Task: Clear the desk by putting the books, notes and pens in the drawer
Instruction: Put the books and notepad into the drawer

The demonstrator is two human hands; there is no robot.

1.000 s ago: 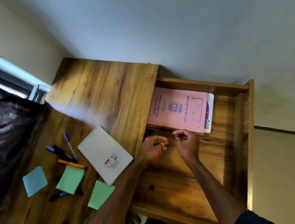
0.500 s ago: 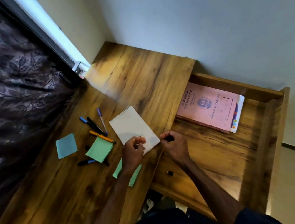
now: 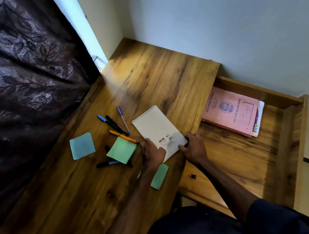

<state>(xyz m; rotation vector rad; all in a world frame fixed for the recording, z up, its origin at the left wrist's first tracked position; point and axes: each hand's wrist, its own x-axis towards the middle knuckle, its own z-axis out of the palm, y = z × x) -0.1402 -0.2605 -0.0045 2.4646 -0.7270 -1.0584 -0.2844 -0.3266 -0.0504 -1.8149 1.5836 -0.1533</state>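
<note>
A white spiral notepad (image 3: pixel 156 128) lies on the wooden desk (image 3: pixel 164 82) near its right edge. My left hand (image 3: pixel 152 153) rests on the pad's near left corner, and my right hand (image 3: pixel 192 147) pinches its near right corner. Left of the pad lie several pens (image 3: pixel 115 124), a blue sticky pad (image 3: pixel 82 145), a green sticky pad (image 3: pixel 121 150) and another green note (image 3: pixel 159 176) by my left forearm. The open drawer (image 3: pixel 287 135) on the right holds a pink record book (image 3: pixel 230 113) on top of a white book (image 3: pixel 259 119).
A dark patterned curtain (image 3: pixel 16 78) hangs along the desk's left side. A pale wall (image 3: pixel 224 13) stands behind the desk and drawer. A small black object (image 3: pixel 192 176) lies on the drawer floor near its front.
Both hands left the drawer and moved left onto the notepad's near corners. The view swung left, so the desk items now sit near the middle.
</note>
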